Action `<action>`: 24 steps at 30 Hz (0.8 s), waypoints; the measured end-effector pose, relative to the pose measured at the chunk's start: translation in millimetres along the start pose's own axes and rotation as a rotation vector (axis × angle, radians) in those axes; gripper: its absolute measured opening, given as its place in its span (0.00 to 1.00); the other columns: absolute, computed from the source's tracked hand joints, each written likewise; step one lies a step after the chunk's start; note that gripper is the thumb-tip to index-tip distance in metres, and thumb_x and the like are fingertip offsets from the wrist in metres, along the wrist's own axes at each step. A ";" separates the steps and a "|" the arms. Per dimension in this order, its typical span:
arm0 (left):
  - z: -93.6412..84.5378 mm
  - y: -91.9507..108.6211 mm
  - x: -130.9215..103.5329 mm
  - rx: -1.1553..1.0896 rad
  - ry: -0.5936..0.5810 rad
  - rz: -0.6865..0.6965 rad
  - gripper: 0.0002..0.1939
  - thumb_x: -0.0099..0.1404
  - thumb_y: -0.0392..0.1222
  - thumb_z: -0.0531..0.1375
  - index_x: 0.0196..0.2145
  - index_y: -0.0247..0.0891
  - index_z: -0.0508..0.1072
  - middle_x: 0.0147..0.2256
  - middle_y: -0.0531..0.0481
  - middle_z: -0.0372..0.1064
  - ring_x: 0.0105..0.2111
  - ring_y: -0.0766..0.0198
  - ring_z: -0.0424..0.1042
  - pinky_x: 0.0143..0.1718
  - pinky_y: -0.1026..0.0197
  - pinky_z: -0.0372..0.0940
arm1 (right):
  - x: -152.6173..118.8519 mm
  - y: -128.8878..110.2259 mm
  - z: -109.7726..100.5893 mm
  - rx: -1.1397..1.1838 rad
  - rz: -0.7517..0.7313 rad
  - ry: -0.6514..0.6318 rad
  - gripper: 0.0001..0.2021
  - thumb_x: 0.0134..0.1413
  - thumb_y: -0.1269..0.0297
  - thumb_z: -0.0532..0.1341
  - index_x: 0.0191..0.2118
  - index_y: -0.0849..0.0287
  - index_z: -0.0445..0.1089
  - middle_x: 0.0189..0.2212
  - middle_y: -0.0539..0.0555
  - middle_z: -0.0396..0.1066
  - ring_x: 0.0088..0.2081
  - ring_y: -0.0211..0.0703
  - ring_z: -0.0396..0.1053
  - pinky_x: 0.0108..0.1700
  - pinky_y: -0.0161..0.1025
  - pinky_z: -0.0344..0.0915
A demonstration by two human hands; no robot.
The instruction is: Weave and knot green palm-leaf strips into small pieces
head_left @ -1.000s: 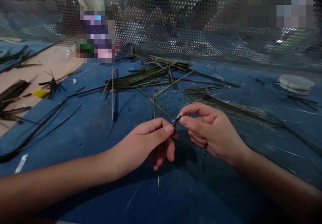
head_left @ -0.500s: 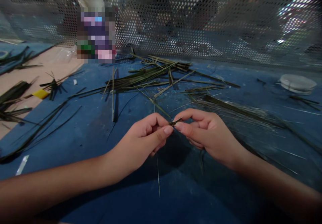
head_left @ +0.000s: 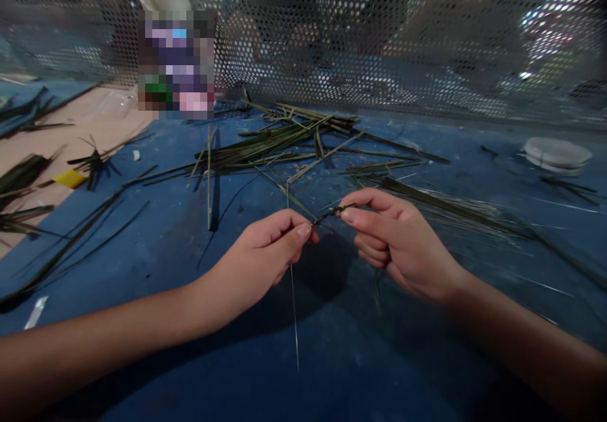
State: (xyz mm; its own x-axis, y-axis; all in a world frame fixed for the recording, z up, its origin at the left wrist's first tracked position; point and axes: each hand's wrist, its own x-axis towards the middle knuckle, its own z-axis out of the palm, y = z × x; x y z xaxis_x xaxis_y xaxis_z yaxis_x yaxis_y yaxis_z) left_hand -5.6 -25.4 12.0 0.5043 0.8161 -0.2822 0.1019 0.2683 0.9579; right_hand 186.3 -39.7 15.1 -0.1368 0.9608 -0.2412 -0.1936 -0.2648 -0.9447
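Note:
Between my two hands, above the blue table (head_left: 190, 359), stretches a short dark twisted strand (head_left: 327, 214). My left hand (head_left: 270, 245) pinches its left end between thumb and forefinger. The right end is pinched by my right hand (head_left: 403, 238), slightly higher, with the other fingers curled in. A thin pale line (head_left: 294, 321) runs below my left hand toward the front. Behind the hands lies a heap of dark green leaf strips (head_left: 275, 140). What my curled fingers cover is hidden.
A perforated metal screen (head_left: 379, 61) stands across the back. A white lidded container (head_left: 557, 155) is at the right. Long strips and thin wires (head_left: 455, 200) lie right of centre. More leaf bundles (head_left: 23, 175) and a yellow piece (head_left: 70, 178) lie at the left.
My hands have moved apart, the left one leftward and the right one slightly upward. More of the twisted strand now shows between them. The view has shifted slightly.

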 end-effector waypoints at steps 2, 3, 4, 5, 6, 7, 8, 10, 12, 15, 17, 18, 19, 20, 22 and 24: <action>-1.1 1.1 0.5 0.057 0.031 0.032 0.11 0.66 0.47 0.54 0.32 0.36 0.66 0.18 0.61 0.50 0.16 0.75 0.48 0.16 0.69 0.44 | 0.2 1.1 0.3 0.003 0.027 -0.023 0.06 0.52 0.64 0.65 0.36 0.55 0.69 0.11 0.38 0.46 0.13 0.26 0.40 0.15 0.27 0.39; -1.4 2.0 0.6 0.084 0.039 0.046 0.11 0.66 0.46 0.54 0.31 0.36 0.66 0.18 0.60 0.51 0.16 0.75 0.49 0.16 0.69 0.45 | 0.1 1.7 0.5 0.002 0.041 -0.037 0.06 0.52 0.64 0.65 0.36 0.55 0.69 0.11 0.38 0.45 0.13 0.27 0.40 0.15 0.27 0.39; -1.5 2.8 0.5 0.104 0.038 0.056 0.11 0.65 0.46 0.54 0.30 0.36 0.66 0.18 0.60 0.52 0.16 0.75 0.50 0.16 0.70 0.45 | 0.0 2.1 0.6 0.001 0.052 -0.051 0.06 0.52 0.64 0.65 0.36 0.55 0.69 0.11 0.38 0.45 0.13 0.27 0.39 0.15 0.27 0.39; -1.5 3.7 0.3 0.114 0.034 0.057 0.11 0.65 0.45 0.54 0.30 0.36 0.66 0.18 0.60 0.52 0.16 0.75 0.50 0.16 0.70 0.46 | -0.3 2.5 0.6 0.002 0.059 -0.063 0.06 0.52 0.64 0.65 0.36 0.55 0.69 0.10 0.37 0.45 0.13 0.27 0.39 0.15 0.27 0.39; -1.4 4.4 0.0 0.109 0.027 0.051 0.11 0.65 0.45 0.54 0.30 0.36 0.66 0.18 0.60 0.52 0.16 0.75 0.50 0.16 0.70 0.46 | -0.6 2.8 0.5 0.005 0.063 -0.074 0.05 0.52 0.64 0.65 0.35 0.55 0.69 0.10 0.37 0.45 0.13 0.27 0.39 0.15 0.27 0.38; -1.4 5.0 -0.4 0.089 0.019 0.037 0.11 0.65 0.45 0.54 0.29 0.36 0.65 0.19 0.60 0.52 0.16 0.75 0.50 0.16 0.70 0.46 | -0.9 3.0 0.2 0.010 0.062 -0.082 0.05 0.52 0.64 0.65 0.35 0.55 0.69 0.10 0.37 0.45 0.13 0.26 0.39 0.15 0.27 0.38; -1.5 5.4 -0.9 0.054 0.014 0.018 0.10 0.65 0.45 0.55 0.30 0.37 0.64 0.19 0.60 0.52 0.16 0.76 0.49 0.16 0.70 0.46 | -1.4 3.2 0.1 0.013 0.059 -0.093 0.05 0.52 0.64 0.65 0.35 0.55 0.69 0.11 0.37 0.45 0.13 0.26 0.39 0.15 0.27 0.38; -2.3 6.1 -2.1 -0.061 -0.005 -0.031 0.07 0.65 0.44 0.54 0.32 0.38 0.63 0.19 0.61 0.51 0.15 0.76 0.47 0.15 0.71 0.44 | -2.4 3.7 0.1 0.014 0.056 -0.129 0.05 0.52 0.64 0.65 0.35 0.56 0.69 0.11 0.37 0.45 0.13 0.26 0.39 0.15 0.27 0.39; -3.7 6.7 -3.7 -0.182 -0.021 -0.074 0.02 0.66 0.41 0.53 0.35 0.41 0.62 0.20 0.61 0.50 0.15 0.76 0.44 0.15 0.71 0.43 | -3.5 4.7 0.7 0.007 0.063 -0.164 0.06 0.52 0.64 0.65 0.35 0.56 0.69 0.11 0.37 0.46 0.13 0.26 0.39 0.16 0.27 0.39; -5.2 7.5 -6.1 -0.270 -0.020 -0.099 0.04 0.65 0.36 0.50 0.37 0.43 0.61 0.19 0.61 0.48 0.15 0.76 0.41 0.15 0.71 0.42 | -4.5 6.6 2.5 0.005 0.070 -0.174 0.06 0.52 0.64 0.65 0.36 0.57 0.68 0.12 0.37 0.45 0.13 0.26 0.39 0.16 0.28 0.37; -5.3 8.1 -7.5 -0.276 -0.009 -0.099 0.04 0.64 0.35 0.50 0.35 0.42 0.61 0.19 0.61 0.48 0.15 0.76 0.41 0.15 0.71 0.41 | -4.7 7.7 4.2 0.004 0.078 -0.171 0.07 0.53 0.63 0.65 0.36 0.57 0.68 0.12 0.37 0.44 0.14 0.26 0.38 0.16 0.28 0.37; -5.2 8.5 -8.0 -0.276 -0.007 -0.100 0.04 0.64 0.34 0.50 0.35 0.42 0.61 0.19 0.61 0.47 0.15 0.76 0.41 0.15 0.71 0.40 | -4.7 8.2 5.3 0.005 0.084 -0.171 0.07 0.53 0.63 0.65 0.36 0.57 0.68 0.11 0.37 0.44 0.14 0.26 0.38 0.16 0.28 0.37; -5.0 8.9 -8.3 -0.276 -0.008 -0.100 0.04 0.64 0.34 0.50 0.35 0.42 0.61 0.19 0.61 0.47 0.15 0.75 0.41 0.15 0.71 0.40 | -4.5 8.6 6.6 0.006 0.089 -0.174 0.07 0.53 0.63 0.65 0.37 0.57 0.68 0.11 0.37 0.44 0.14 0.26 0.38 0.16 0.28 0.38; -5.0 9.3 -8.5 -0.279 -0.014 -0.099 0.04 0.64 0.34 0.50 0.35 0.42 0.61 0.19 0.61 0.47 0.15 0.75 0.42 0.15 0.71 0.41 | -4.3 8.9 8.1 0.009 0.093 -0.178 0.07 0.53 0.63 0.65 0.37 0.57 0.68 0.11 0.37 0.45 0.13 0.26 0.38 0.16 0.28 0.38; -5.1 10.1 -8.5 -0.294 -0.040 -0.104 0.04 0.63 0.34 0.49 0.35 0.41 0.61 0.19 0.61 0.47 0.15 0.76 0.41 0.14 0.72 0.42 | -3.5 9.3 11.4 0.023 0.091 -0.181 0.07 0.53 0.63 0.64 0.36 0.56 0.68 0.11 0.37 0.45 0.13 0.26 0.38 0.16 0.28 0.37; -5.0 10.7 -8.1 -0.315 -0.078 -0.124 0.04 0.62 0.35 0.49 0.35 0.41 0.61 0.19 0.60 0.48 0.14 0.76 0.41 0.14 0.72 0.43 | -2.6 9.6 14.2 0.033 0.083 -0.183 0.05 0.54 0.64 0.64 0.36 0.56 0.68 0.12 0.37 0.45 0.13 0.26 0.38 0.16 0.28 0.36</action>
State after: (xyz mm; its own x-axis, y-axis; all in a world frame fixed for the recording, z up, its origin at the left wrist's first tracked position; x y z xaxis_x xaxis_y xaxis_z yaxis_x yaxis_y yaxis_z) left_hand -12.9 -26.6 24.3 0.5696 0.7292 -0.3793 -0.0974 0.5181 0.8498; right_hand 171.0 -45.8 9.8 -0.3269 0.9055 -0.2705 -0.2057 -0.3475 -0.9148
